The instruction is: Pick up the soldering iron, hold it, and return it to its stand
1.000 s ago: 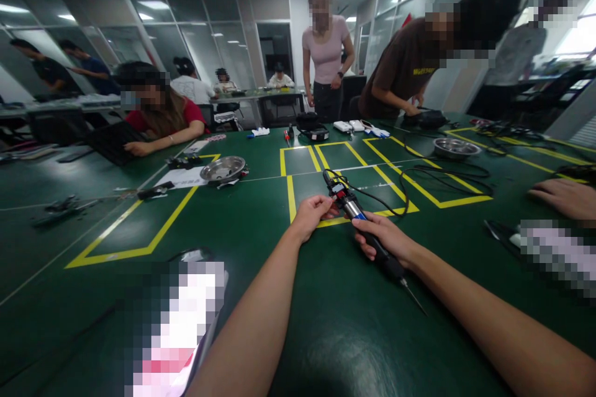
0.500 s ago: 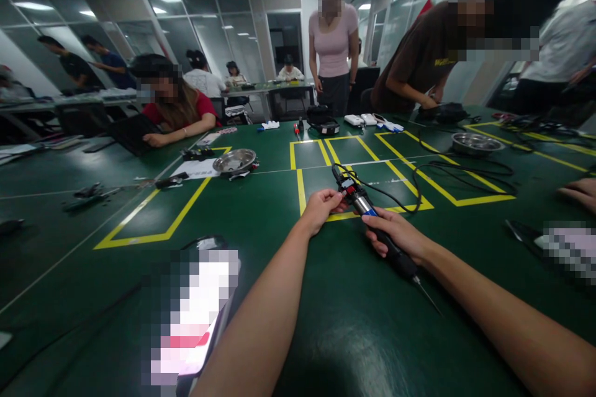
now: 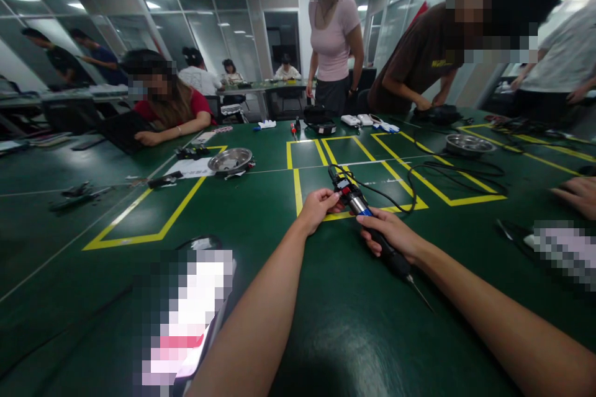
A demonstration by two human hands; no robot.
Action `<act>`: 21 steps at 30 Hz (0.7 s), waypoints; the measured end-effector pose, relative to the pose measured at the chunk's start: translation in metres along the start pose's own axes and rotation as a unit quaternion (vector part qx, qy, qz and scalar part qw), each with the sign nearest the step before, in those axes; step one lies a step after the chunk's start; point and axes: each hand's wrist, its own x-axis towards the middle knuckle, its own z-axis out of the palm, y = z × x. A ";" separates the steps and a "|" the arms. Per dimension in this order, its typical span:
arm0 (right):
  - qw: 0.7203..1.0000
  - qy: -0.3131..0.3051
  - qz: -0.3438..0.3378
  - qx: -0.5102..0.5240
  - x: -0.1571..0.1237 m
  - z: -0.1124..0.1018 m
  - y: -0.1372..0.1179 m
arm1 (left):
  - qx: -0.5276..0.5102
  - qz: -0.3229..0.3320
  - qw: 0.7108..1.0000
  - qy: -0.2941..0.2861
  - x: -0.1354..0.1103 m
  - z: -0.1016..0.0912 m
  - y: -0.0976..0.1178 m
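A corded electric screwdriver (image 3: 393, 258) lies slantwise in front of me, held above the green table (image 3: 261, 229). It has a black body, a silver and blue band and a long thin bit pointing down toward me at the lower right. My right hand (image 3: 391, 232) is wrapped round its middle. With fingertips pinched, my left hand (image 3: 319, 208) grips the cord end, beside a small red part and a black fitting. What exactly lies between those fingertips is partly hidden. A black cable (image 3: 386, 198) runs from that end to the right across the table.
A phone (image 3: 195, 316), blurred out, is near my left forearm. Metal bowls (image 3: 230, 161) (image 3: 470, 144) stand left and right, among yellow tape outlines. Another person's hand (image 3: 577, 195) rests at the right edge. Several people are around the table; gloves (image 3: 265, 125) lie at the back.
The view has shifted slightly, so most things sit a little further left. The standing person in pink has leaned or stepped a bit. Both my hands keep their hold on the electric screwdriver.
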 end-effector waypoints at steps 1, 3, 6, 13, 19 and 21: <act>1.000 0.001 0.001 0.000 0.000 0.000 0.000 | -0.005 -0.001 1.000 -0.001 0.000 0.000 0.000; 1.000 0.002 0.005 0.001 0.001 0.001 -0.001 | -0.013 -0.003 1.000 0.000 0.000 0.000 0.000; 1.000 -0.002 0.008 0.005 0.000 0.002 -0.002 | -0.016 -0.006 1.000 0.008 -0.001 0.000 0.001; 1.000 -0.008 0.004 0.016 -0.001 -0.001 -0.003 | -0.018 -0.002 1.000 -0.001 -0.001 0.000 0.003; 1.000 0.007 0.004 -0.006 0.000 0.001 -0.004 | -0.002 -0.007 1.000 0.012 0.001 0.004 0.002; 0.998 0.043 -0.008 -0.040 0.004 0.000 -0.005 | 0.022 -0.013 0.999 0.026 0.002 0.005 0.000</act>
